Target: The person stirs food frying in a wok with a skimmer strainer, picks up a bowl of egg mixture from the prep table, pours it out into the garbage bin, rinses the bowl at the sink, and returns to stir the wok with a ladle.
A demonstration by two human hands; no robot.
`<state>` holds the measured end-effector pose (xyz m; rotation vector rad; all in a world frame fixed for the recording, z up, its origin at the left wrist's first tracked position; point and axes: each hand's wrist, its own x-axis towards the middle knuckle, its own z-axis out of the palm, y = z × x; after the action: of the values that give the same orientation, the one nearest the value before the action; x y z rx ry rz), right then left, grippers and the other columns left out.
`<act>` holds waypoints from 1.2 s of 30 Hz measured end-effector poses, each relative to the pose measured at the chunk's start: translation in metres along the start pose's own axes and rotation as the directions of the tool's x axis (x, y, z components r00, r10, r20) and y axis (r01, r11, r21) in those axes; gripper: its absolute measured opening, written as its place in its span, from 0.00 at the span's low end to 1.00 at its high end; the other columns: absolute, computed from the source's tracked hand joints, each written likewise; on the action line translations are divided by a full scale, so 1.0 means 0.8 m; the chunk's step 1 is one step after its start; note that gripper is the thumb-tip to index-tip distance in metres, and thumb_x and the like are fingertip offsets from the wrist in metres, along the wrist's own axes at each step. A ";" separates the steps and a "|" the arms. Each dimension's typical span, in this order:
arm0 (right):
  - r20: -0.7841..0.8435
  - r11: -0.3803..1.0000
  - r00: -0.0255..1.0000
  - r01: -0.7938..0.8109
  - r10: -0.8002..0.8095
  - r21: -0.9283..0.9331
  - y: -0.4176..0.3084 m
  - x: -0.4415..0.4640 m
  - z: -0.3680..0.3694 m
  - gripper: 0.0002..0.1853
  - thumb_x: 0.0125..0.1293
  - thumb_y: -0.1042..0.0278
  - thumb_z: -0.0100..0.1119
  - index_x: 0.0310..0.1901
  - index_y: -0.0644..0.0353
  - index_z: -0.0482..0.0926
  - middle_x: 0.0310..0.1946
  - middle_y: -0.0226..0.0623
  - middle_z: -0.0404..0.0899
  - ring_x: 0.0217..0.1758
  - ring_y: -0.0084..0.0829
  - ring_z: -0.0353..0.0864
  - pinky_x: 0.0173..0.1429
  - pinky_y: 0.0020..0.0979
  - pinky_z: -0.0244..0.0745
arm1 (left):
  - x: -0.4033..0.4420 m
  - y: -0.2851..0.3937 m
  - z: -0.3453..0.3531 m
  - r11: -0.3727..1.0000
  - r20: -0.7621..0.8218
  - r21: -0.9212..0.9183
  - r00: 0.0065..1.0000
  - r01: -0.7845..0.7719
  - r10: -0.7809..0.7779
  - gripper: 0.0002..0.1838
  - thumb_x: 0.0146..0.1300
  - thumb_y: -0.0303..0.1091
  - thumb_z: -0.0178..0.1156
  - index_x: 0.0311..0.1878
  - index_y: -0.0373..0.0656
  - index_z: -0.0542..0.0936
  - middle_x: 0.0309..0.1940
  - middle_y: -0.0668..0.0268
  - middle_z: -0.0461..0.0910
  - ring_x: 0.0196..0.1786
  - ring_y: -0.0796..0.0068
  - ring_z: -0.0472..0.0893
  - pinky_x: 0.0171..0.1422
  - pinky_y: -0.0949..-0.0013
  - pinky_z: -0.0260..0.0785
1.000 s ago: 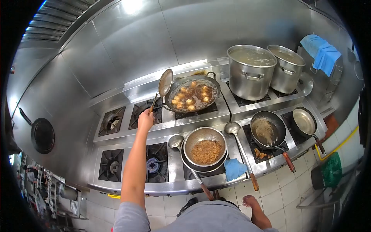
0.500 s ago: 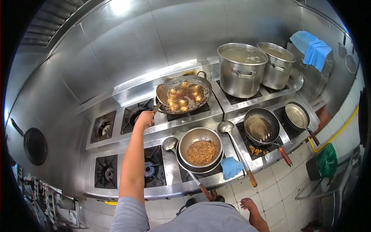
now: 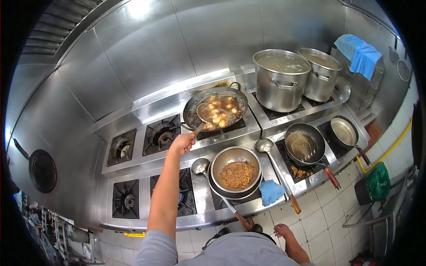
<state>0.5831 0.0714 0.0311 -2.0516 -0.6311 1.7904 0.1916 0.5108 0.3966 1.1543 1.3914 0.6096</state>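
Observation:
My left hand (image 3: pixel 183 143) is closed round the handle of a skimmer (image 3: pixel 203 113), whose round head lies in the oil of a large black wok (image 3: pixel 191 106) on the back burner. Browned pieces of food (image 3: pixel 216 116) float in the oil, some over the skimmer. My right hand (image 3: pixel 281 230) hangs low beside my body with its fingers partly curled, away from the stove. Nearest to it are a blue cloth (image 3: pixel 271 192) and the wooden end of a long ladle (image 3: pixel 276 166).
A steel bowl (image 3: pixel 213 166) of brown crumbly food sits at the front middle, with a ladle (image 3: pixel 200 166) beside it. Two tall pots (image 3: pixel 282 91) (image 3: pixel 321 84) stand at the back right. Two smaller pans (image 3: pixel 319 146) (image 3: pixel 345 131) are at the front right.
The skimmer has gone from above the wok's left edge down into the oil among the food. My left hand has moved right and lower. My right hand still hangs by my side.

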 end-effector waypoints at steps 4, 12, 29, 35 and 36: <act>-0.001 1.000 1.000 0.014 -0.014 -0.017 -0.004 -0.001 -0.002 0.13 0.58 0.65 0.52 0.44 0.59 0.73 0.28 0.35 0.77 0.21 0.24 0.76 0.22 0.23 0.70 | 0.002 -0.010 0.012 0.999 -0.013 -0.027 0.999 -0.046 0.045 0.04 0.61 0.37 0.49 0.35 0.50 0.70 0.16 0.74 0.67 0.11 0.84 0.59 0.12 0.78 0.46; -0.023 0.999 0.999 -0.029 0.029 -0.027 0.021 -0.002 -0.002 0.12 0.58 0.65 0.53 0.43 0.58 0.74 0.27 0.34 0.77 0.21 0.24 0.76 0.22 0.25 0.72 | -0.034 -0.006 0.009 0.987 -0.126 0.069 0.980 -0.143 0.151 0.15 0.59 0.34 0.51 0.50 0.50 0.73 0.13 0.74 0.65 0.10 0.85 0.57 0.12 0.78 0.45; -0.010 0.999 1.000 -0.017 0.017 -0.039 0.010 0.009 -0.011 0.12 0.57 0.66 0.53 0.42 0.57 0.74 0.27 0.34 0.77 0.21 0.25 0.76 0.23 0.25 0.72 | -0.077 -0.010 -0.014 0.671 -0.289 0.669 0.720 -0.319 0.631 0.19 0.57 0.37 0.53 0.53 0.47 0.72 0.42 0.52 0.76 0.46 0.54 0.75 0.49 0.62 0.66; -0.013 0.999 1.000 -0.024 0.023 -0.048 0.006 0.006 -0.009 0.14 0.57 0.64 0.53 0.44 0.58 0.73 0.28 0.34 0.78 0.22 0.24 0.76 0.22 0.25 0.70 | -0.081 -0.006 -0.037 0.632 -0.382 0.759 0.680 -0.155 0.626 0.19 0.57 0.37 0.51 0.53 0.50 0.71 0.41 0.52 0.76 0.47 0.53 0.74 0.50 0.60 0.65; -0.013 0.999 1.000 -0.024 0.023 -0.046 0.009 0.008 -0.009 0.14 0.57 0.64 0.53 0.44 0.58 0.73 0.28 0.34 0.78 0.22 0.24 0.76 0.22 0.25 0.70 | -0.078 -0.009 -0.041 0.625 -0.393 0.772 0.685 -0.116 0.613 0.19 0.57 0.37 0.51 0.53 0.50 0.71 0.42 0.52 0.76 0.48 0.53 0.73 0.51 0.59 0.65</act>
<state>0.5914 0.0694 0.0232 -2.1072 -0.6536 1.7910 0.1486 0.4616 0.4236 2.0554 2.0777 0.8707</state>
